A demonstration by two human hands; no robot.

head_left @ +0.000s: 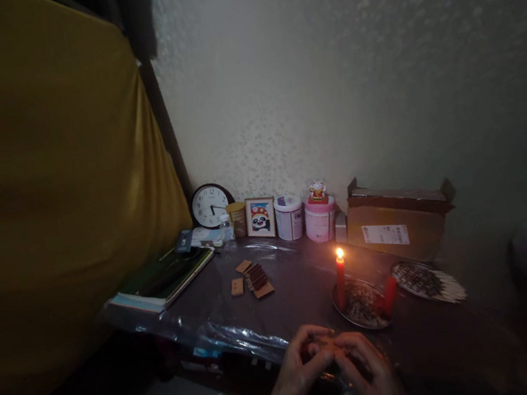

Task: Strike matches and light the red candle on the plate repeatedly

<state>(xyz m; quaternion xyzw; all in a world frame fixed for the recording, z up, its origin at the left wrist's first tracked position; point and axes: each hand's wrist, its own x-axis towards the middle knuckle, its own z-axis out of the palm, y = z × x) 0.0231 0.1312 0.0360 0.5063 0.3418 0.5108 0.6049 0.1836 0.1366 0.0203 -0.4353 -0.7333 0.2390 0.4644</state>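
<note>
My left hand and my right hand meet at the table's near edge, fingers curled and pinched together around something small that the dim light hides. Just beyond them stands a lit red candle on a round metal plate strewn with dark bits. A second, unlit red candle leans on the same plate. Small brown wooden pieces lie in a loose stack farther left on the dark table.
A second plate of sticks lies right of the candles. Along the wall stand a clock, a framed picture, jars, a pink tin and a cardboard box. Books lie left; clear plastic sheeting hangs at the front edge.
</note>
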